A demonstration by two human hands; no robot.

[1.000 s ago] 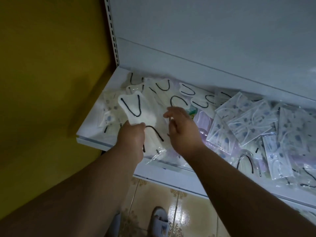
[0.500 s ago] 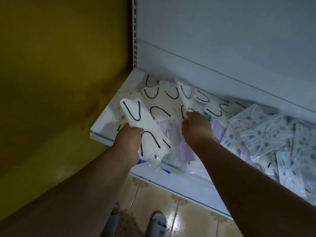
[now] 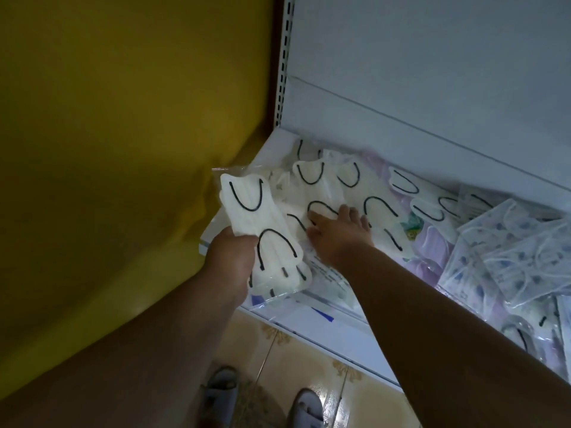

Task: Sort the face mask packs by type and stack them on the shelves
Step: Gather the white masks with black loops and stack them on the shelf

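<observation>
The left hand (image 3: 230,264) grips a small stack of white packs (image 3: 259,230), fingers curled round the lower left edge, thumb side hidden behind the stack. The stack is lifted off the shelf (image 3: 216,230), tilted, its top pointing up and to the left over the shelf's left end. Each mask in it shows black ear loops, one loop near the top, one arched near the middle, and loose loop ends at the bottom inside clear wrap.

The right hand (image 3: 336,233) lies palm down on the heap of loose white packs (image 3: 364,193) on the shelf, fingers spread wide and fairly straight, the tips touching a pack with a black loop. I cannot tell whether any fingertip pinches the wrap.

Outward from the hands, more white packs with black loops lie fanned across the left and back of the shelf. Lilac packs (image 3: 432,245) lie under and just right of them. Further right is a pile of printed packs (image 3: 519,251), white with small blue marks, overlapping one another to the picture's right edge.

Behind stands the white back panel (image 3: 432,72) with a slotted upright (image 3: 284,57) at its left. A yellow wall (image 3: 123,118) is left of that. Below, tiled floor (image 3: 293,359) and two grey slippers (image 3: 219,393).
</observation>
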